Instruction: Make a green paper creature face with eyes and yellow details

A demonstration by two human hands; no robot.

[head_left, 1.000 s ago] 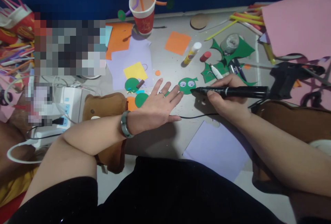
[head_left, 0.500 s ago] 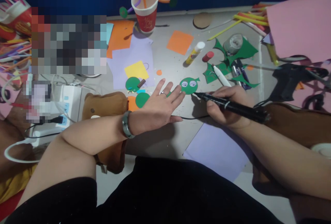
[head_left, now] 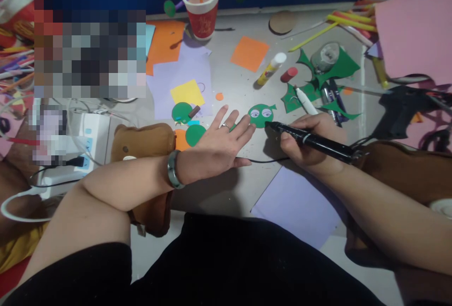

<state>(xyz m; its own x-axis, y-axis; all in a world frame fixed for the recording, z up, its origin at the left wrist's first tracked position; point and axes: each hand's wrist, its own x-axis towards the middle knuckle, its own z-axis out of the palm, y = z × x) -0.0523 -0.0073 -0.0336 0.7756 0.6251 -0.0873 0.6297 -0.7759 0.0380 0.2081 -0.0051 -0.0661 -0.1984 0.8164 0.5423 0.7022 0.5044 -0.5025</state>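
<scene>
A round green paper cutout (head_left: 262, 122) with a small pointed bit at its upper right and two purple-lidded eyes lies on the grey table. My left hand (head_left: 223, 143) rests flat with fingers spread, its fingertips at the cutout's left edge. In my right hand (head_left: 314, 139) is a black marker (head_left: 318, 146), its dark tip at the cutout's lower right edge. Left of my left hand are another green paper circle (head_left: 196, 135), orange paper (head_left: 181, 140) and a green disc (head_left: 181, 113) with a small brown piece on it.
Behind the cutout stand a glue stick (head_left: 271, 68) and a red cap (head_left: 289, 75). A white marker (head_left: 304, 100) lies by green paper scraps (head_left: 339, 73). At right is a black glue gun (head_left: 395, 108); at left, a power strip (head_left: 92, 146). A red paper cup (head_left: 202, 16) stands at the back.
The marker tip has gone from just below the cutout's edge up onto its lower right part. My left hand stays in place on the table; the view has shifted slightly.
</scene>
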